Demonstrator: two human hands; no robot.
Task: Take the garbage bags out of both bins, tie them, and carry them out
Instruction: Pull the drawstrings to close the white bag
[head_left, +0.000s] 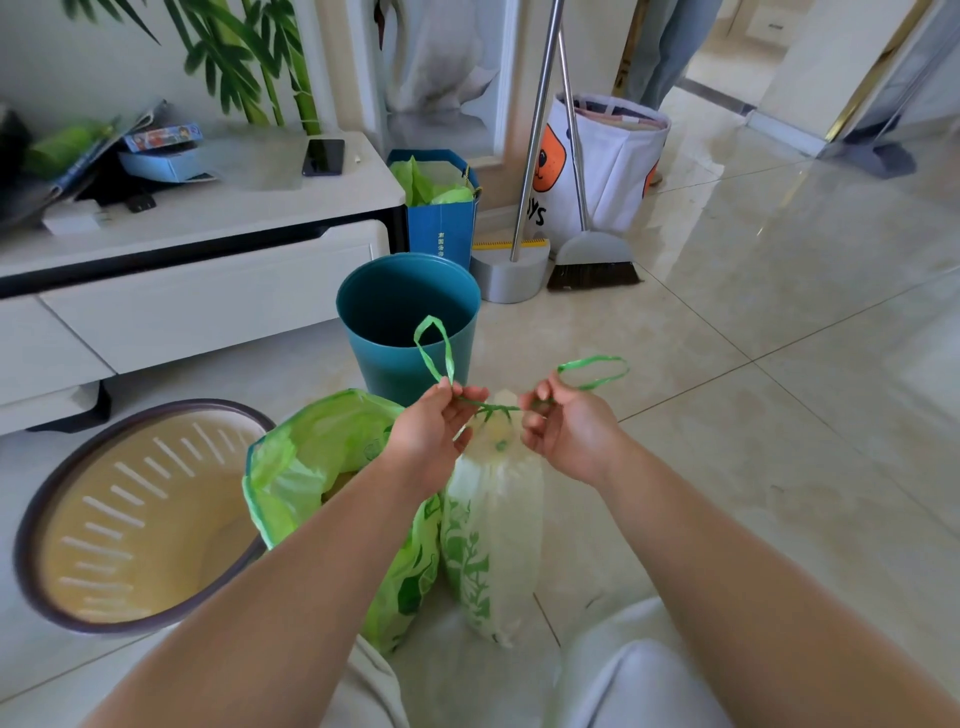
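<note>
A white garbage bag with green leaf print (493, 525) stands on the floor, its neck gathered by a green drawstring (491, 408). My left hand (434, 434) pinches one drawstring loop, my right hand (569, 431) pinches the other, and the string is pulled taut between them over the bag's top. To the left of it, under my left forearm, a bright green garbage bag (311, 462) sits open on the floor. The teal bin (408, 322) behind the bags and the beige bin with a dark rim (140, 514) at the left both hold no bag.
A white TV cabinet (197, 270) runs along the left with a phone and boxes on top. A blue paper bag (441, 208), a dustpan and broom (592, 260) and a white fabric basket (608, 161) stand behind. Tiled floor spreads to the right.
</note>
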